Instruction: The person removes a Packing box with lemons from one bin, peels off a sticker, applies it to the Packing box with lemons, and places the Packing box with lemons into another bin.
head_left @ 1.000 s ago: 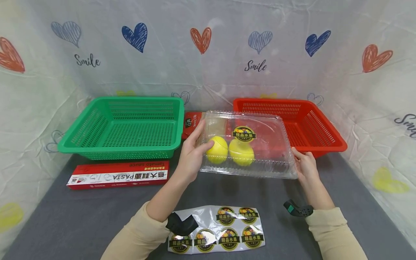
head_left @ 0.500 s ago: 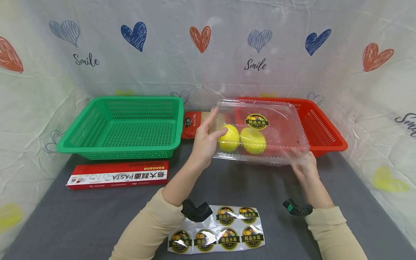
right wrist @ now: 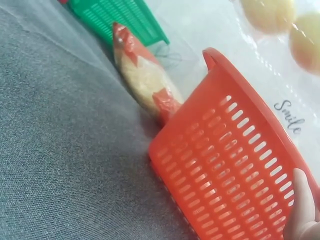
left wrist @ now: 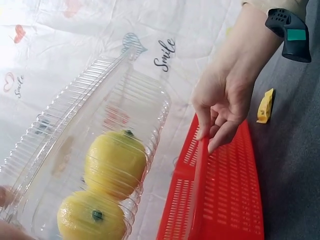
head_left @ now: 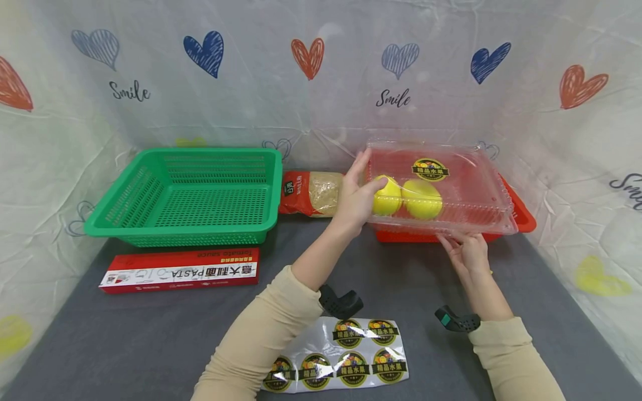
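Observation:
My left hand (head_left: 357, 199) grips the left end of a clear plastic fruit box (head_left: 494, 220), thumb over its lid. Two round yellow fruits with dark green stem ends (left wrist: 115, 165) lie inside, toward that end. A black and gold fruit sticker (head_left: 430, 170) is on the lid. The box is held raised, overlapping the red basket (head_left: 523, 214) in the head view; the left wrist view shows it apart from the basket. My right hand (head_left: 470, 257) pinches the basket's rim between thumb and fingers, seen clearly in the left wrist view.
A green basket (head_left: 183, 236) stands at back left, with a red pasta box (head_left: 180, 271) before it. Between the baskets lies a red and clear food packet (head_left: 311, 194). A sticker sheet (head_left: 368, 351) lies in front. A small yellow scrap (left wrist: 265, 106) shows beyond the red basket.
My left hand has carried the fruit box to the right and up, before the red basket. My right hand has left the box's right end and now holds the basket's rim.

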